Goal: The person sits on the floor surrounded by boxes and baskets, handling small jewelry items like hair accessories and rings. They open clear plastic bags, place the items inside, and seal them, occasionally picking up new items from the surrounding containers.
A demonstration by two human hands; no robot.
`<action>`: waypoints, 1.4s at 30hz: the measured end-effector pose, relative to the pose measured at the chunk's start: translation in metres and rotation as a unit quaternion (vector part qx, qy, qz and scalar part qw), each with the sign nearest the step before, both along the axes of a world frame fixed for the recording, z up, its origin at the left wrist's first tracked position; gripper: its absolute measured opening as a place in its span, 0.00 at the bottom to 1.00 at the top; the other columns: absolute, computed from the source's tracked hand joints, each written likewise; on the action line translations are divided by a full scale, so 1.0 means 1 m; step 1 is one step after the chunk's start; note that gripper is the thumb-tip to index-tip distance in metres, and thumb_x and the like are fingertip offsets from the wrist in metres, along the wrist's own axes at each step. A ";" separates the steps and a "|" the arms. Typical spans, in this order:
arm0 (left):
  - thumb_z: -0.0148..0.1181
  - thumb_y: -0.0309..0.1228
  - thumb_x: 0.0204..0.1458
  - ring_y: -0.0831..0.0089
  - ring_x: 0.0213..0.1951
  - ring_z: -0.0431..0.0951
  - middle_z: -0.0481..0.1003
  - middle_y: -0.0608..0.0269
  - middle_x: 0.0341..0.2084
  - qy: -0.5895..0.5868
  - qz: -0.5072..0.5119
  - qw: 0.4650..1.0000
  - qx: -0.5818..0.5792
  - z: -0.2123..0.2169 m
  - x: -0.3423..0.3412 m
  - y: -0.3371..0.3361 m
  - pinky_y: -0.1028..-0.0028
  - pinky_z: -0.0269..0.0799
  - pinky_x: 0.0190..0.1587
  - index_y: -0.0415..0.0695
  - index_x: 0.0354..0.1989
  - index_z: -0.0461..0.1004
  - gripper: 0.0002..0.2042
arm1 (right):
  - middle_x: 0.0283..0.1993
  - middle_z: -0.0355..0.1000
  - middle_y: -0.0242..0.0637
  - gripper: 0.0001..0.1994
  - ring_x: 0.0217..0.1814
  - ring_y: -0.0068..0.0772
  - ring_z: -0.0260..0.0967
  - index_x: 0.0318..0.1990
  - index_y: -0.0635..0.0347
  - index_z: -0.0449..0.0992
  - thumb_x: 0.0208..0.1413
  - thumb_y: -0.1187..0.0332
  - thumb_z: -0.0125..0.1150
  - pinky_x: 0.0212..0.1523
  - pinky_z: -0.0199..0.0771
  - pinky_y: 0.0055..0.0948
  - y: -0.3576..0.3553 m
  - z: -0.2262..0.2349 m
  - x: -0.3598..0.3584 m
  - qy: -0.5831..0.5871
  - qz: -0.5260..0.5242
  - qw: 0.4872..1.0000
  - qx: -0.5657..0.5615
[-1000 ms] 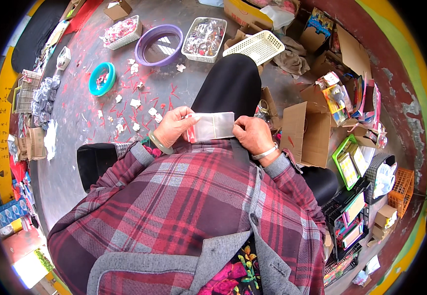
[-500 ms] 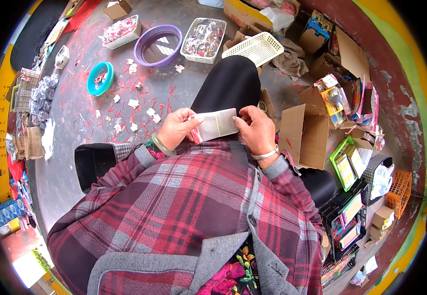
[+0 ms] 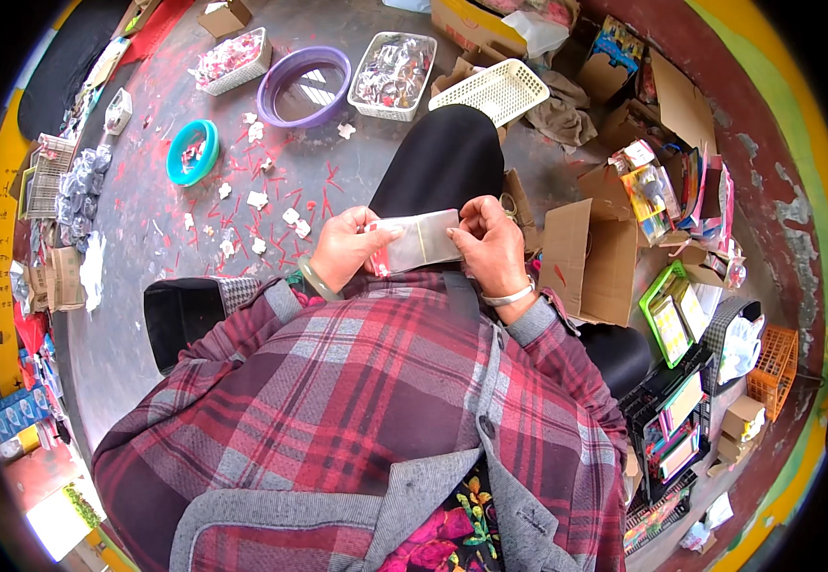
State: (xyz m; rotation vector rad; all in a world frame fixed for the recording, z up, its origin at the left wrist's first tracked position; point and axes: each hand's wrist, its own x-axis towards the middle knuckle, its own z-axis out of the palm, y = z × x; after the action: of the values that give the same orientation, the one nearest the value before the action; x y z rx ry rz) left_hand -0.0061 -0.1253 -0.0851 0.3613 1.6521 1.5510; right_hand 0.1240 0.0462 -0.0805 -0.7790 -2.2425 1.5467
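Observation:
A flat bundle of clear plastic bags [image 3: 417,242] lies level between my hands, above my lap. It has a red strip along its left end and a thin yellowish band across its middle. My left hand [image 3: 342,250] grips that left end, thumb on top and fingers underneath. At the opposite end my right hand [image 3: 493,250] pinches the edge between thumb and curled fingers. Whether it has parted a single bag from the bundle is too small to tell.
An open cardboard box [image 3: 585,262] stands right of my knee. Ahead on the floor are a purple basin [image 3: 269,112], a teal basin [image 3: 175,157], a filled white basket [image 3: 381,112] and a cream basket [image 3: 490,93]. Red and white scraps litter the floor. A green tray [image 3: 657,319] sits at right.
My right hand has shifted slightly up and left, its fingers curling more at the bundle's right edge. My left hand keeps its grip almost unmoved.

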 end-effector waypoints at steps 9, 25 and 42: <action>0.64 0.29 0.46 0.83 0.18 0.69 0.70 0.69 0.18 -0.024 0.008 1.000 0.013 0.000 0.000 0.001 0.82 0.66 0.19 0.42 0.26 0.67 0.10 | 0.26 0.71 0.34 0.16 0.28 0.23 0.71 0.40 0.59 0.65 0.42 0.75 0.61 0.30 0.70 0.23 -0.003 -0.003 0.005 0.064 0.029 0.995 -0.076; 0.62 0.29 0.48 0.84 0.18 0.69 0.70 0.70 0.19 -0.032 -0.025 0.999 0.006 -0.002 -0.002 -0.002 0.84 0.64 0.20 0.42 0.28 0.67 0.08 | 0.18 0.67 0.28 0.07 0.17 0.16 0.62 0.27 0.65 0.74 0.48 0.69 0.59 0.19 0.64 0.19 -0.002 -0.019 0.006 -0.038 0.029 0.978 -0.204; 0.54 0.34 0.54 0.88 0.17 0.67 0.70 0.73 0.17 0.001 -0.024 1.000 0.007 -0.012 -0.007 -0.003 0.87 0.60 0.18 0.43 0.27 0.70 0.09 | 0.20 0.69 0.29 0.06 0.16 0.16 0.62 0.32 0.63 0.76 0.52 0.72 0.54 0.15 0.61 0.16 0.002 -0.019 0.009 -0.056 0.008 0.943 -0.327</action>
State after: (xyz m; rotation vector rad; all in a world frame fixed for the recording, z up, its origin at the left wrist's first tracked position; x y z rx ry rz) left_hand -0.0128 -0.1286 -0.0972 0.4073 1.6227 1.5287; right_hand 0.1335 0.0486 -0.0996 -1.0344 -1.7880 2.3468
